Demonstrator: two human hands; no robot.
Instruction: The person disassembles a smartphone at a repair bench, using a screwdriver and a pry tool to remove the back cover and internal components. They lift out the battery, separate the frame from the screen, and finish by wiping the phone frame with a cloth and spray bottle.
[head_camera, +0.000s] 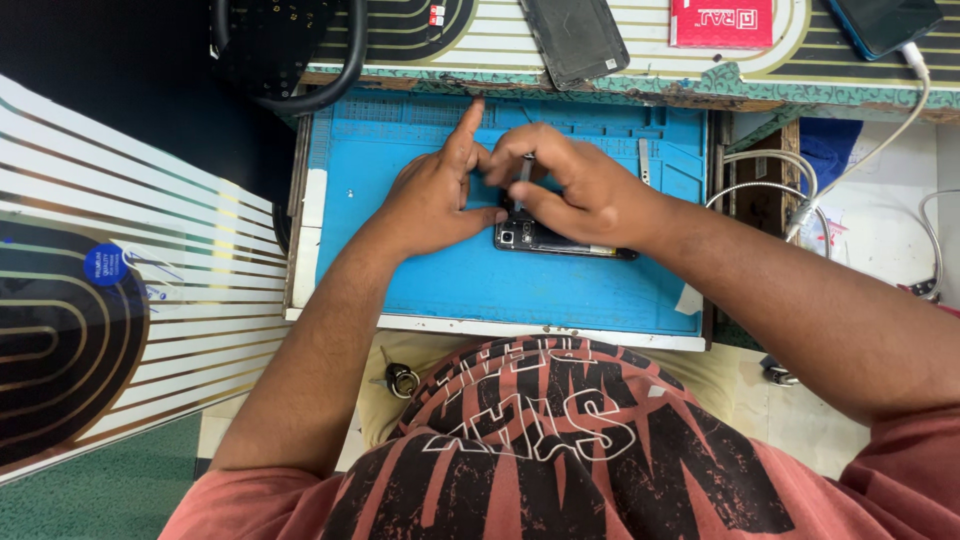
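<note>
A dark opened phone (545, 240) lies flat on a blue work mat (420, 270). My left hand (435, 195) rests on the phone's left end, its index finger pointing up and away. My right hand (575, 185) covers the phone's upper part and grips a thin grey tool (524, 180), held upright with its tip down on the phone. The two hands touch above the phone. Most of the phone's top is hidden under them.
A striped counter (120, 300) stands at the left. On the far shelf lie a dark phone panel (577, 38), a red box (721, 22), a blue phone (885, 20) on a white cable and a black cable loop (300, 60). White cables (790, 190) lie at the right.
</note>
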